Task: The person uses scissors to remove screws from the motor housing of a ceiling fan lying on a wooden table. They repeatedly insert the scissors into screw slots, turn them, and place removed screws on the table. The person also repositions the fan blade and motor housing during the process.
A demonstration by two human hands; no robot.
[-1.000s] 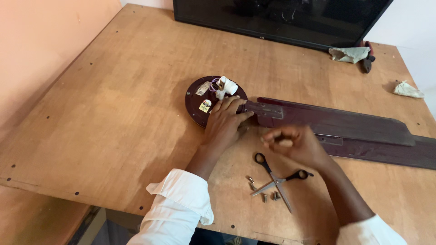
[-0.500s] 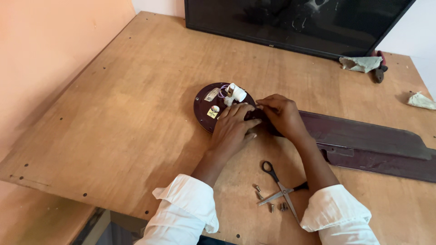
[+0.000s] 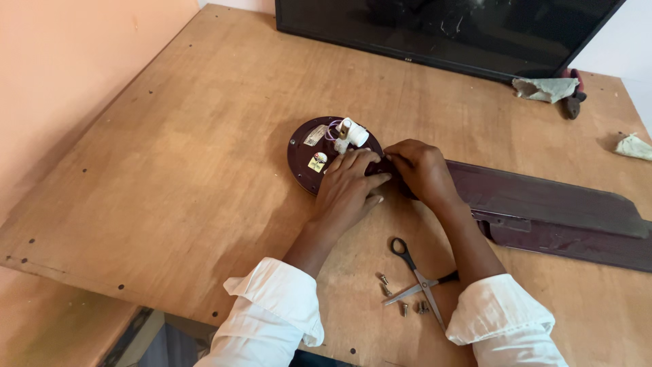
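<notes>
A round dark maroon fan motor hub (image 3: pixel 305 153) lies on the wooden table, with a white capacitor (image 3: pixel 354 133) and wires on top. My left hand (image 3: pixel 346 190) lies over the hub's right side, fingers pressing down on it. My right hand (image 3: pixel 421 170) is beside it, fingers curled at the bracket end of a long maroon fan blade (image 3: pixel 543 200) where it meets the hub. What the fingertips pinch is hidden. A second blade (image 3: pixel 577 241) lies under the first.
Scissors (image 3: pixel 418 282) and several loose screws (image 3: pixel 401 299) lie near my right forearm. A flat black screen (image 3: pixel 441 27) stands along the far edge. A crumpled cloth (image 3: pixel 543 88), a dark tool (image 3: pixel 574 102) and a rag (image 3: pixel 633 146) sit at the right. The table's near edge (image 3: pixel 102 278) drops off.
My right hand has moved from near the scissors up to the blade's bracket at the hub. My left hand has stayed on the hub.
</notes>
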